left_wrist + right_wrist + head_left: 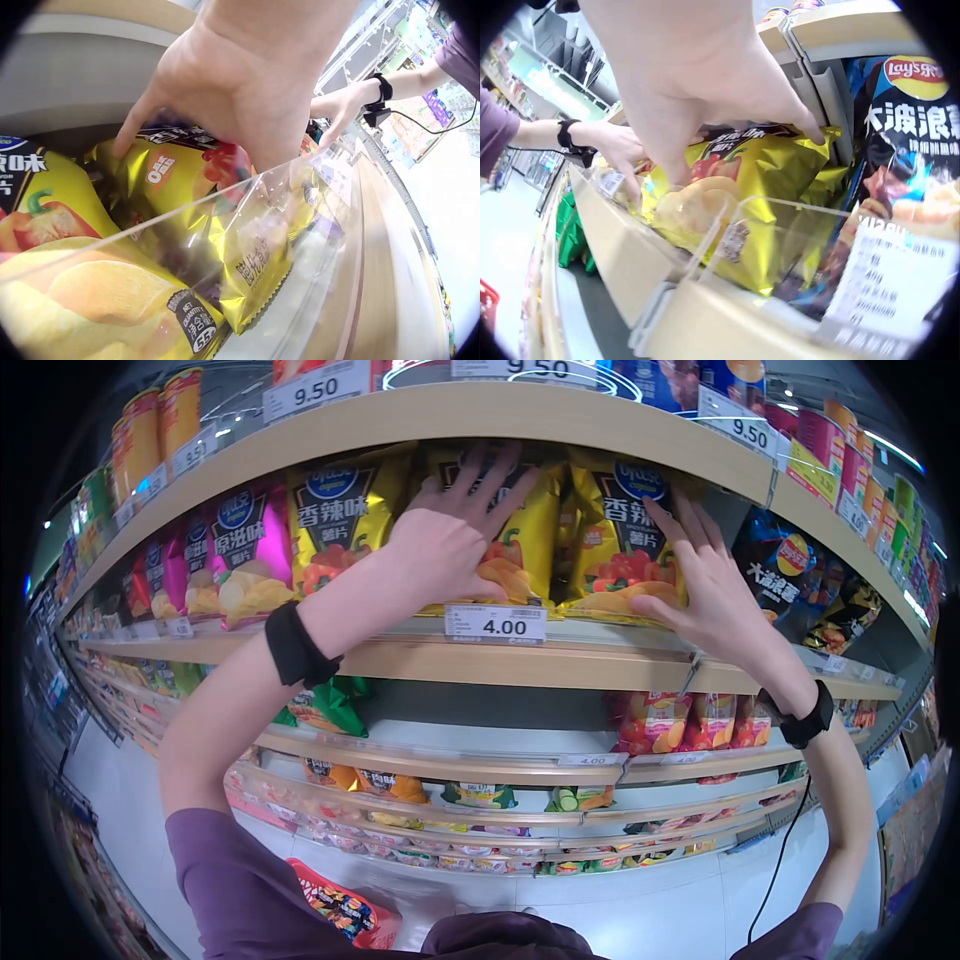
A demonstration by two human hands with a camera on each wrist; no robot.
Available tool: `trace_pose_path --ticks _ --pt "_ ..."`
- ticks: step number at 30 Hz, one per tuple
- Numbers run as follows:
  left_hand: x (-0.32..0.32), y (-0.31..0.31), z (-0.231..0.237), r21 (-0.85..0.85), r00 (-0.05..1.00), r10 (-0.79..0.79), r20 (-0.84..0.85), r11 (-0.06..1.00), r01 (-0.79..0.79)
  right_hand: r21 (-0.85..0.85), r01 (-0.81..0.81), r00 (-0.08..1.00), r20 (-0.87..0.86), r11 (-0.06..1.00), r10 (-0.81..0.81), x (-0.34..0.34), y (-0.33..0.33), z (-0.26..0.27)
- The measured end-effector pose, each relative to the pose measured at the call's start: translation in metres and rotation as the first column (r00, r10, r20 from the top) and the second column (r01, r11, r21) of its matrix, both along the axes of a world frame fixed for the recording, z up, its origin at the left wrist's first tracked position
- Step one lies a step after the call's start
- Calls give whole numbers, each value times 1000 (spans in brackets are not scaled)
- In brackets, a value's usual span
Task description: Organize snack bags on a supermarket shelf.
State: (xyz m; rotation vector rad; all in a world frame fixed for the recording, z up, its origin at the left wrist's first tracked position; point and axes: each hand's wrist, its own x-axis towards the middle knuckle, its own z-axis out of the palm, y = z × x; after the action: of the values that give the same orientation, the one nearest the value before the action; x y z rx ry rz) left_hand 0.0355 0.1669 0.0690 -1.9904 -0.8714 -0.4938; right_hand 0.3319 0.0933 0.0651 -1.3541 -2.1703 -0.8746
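Note:
My left hand [450,540] spreads its fingers over the front of a yellow bag of potato chips [530,555] on the shelf. The left wrist view shows that bag [187,169] behind a clear plastic lip, with the thumb reaching down past its side. To the right stands another yellow chip bag [625,540], printed with red peppers. My right hand [710,585] rests on this bag's right edge, fingers extended upward and thumb across its lower front. In the right wrist view the hand spans the bag [742,180] from above, hiding much of its top.
Price tag [497,626] hangs on the shelf edge below the bags. Pink chip bags [255,550] stand left, dark Lay's bags [780,565] right beyond a divider. An overhanging upper shelf [500,415] runs above the hands. A red basket [375,920] with a bag inside sits on the floor.

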Motion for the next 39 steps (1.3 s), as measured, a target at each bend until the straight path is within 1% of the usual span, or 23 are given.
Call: trace_pose_path --ticks 1,2,5,9,10,13,14,16,17,19,20,22,23,25,27,29,32,35,39 --pt "1 0 0 0 1000 6 -3 1000 -6 -37 -13 999 37 999 14 -2 2 6" --pt "0 1 -1 35 1000 -8 -7 999 9 -69 -23 997 74 997 28 -4 6 13" --pt "-3 -1 -3 40 999 -32 -9 999 32 -97 -49 977 202 994 68 -3 15 26" --pt "-7 2 -4 61 996 -88 -16 994 89 -21 -45 963 266 999 49 -5 30 23" --pt "-6 2 -5 28 997 -79 -12 996 79 -9 -53 962 266 999 53 -5 32 21" --pt "-18 5 -1 -86 957 -289 34 953 291 -12 -50 961 272 999 51 -6 29 22" --pt "-24 -5 4 -170 970 -236 64 955 244 -20 -43 961 272 999 47 -5 27 22" --pt "-40 -39 24 -337 988 -125 95 929 150 13 -64 956 289 998 58 -2 21 25" --pt "-53 -45 26 -243 995 -92 48 965 101 28 -75 954 293 997 63 -1 17 26" --pt "-84 -50 28 -42 999 -10 -31 999 9 -2 -10 961 275 1000 10 -2 5 30" --pt "-99 -50 26 -39 999 43 -17 998 -43 -19 20 963 269 1000 -14 -3 1 32" --pt "-124 -49 21 -44 988 157 12 987 -156 -140 16 984 176 990 9 1 1 31" --pt "-133 -45 17 -110 983 185 13 977 -182 -198 1 991 133 980 26 2 4 31" --pt "-150 -35 11 -234 969 246 15 943 -235 -227 11 992 125 974 18 -6 6 30" --pt "-141 -47 20 -464 946 322 37 844 -269 -216 9 991 131 976 19 -12 7 28" --pt "-145 -32 10 -364 978 204 52 916 -172 -169 -4 989 147 986 30 -16 12 27" --pt "-145 -16 4 -275 988 152 36 952 -136 -92 -22 984 173 995 38 -17 21 20" --pt "-144 -8 2 -147 988 148 35 979 -141 -49 -20 983 181 999 28 -21 26 16" --pt "-136 -16 6 -229 976 211 47 954 -195 -1 -44 981 190 999 44 -20 32 11"
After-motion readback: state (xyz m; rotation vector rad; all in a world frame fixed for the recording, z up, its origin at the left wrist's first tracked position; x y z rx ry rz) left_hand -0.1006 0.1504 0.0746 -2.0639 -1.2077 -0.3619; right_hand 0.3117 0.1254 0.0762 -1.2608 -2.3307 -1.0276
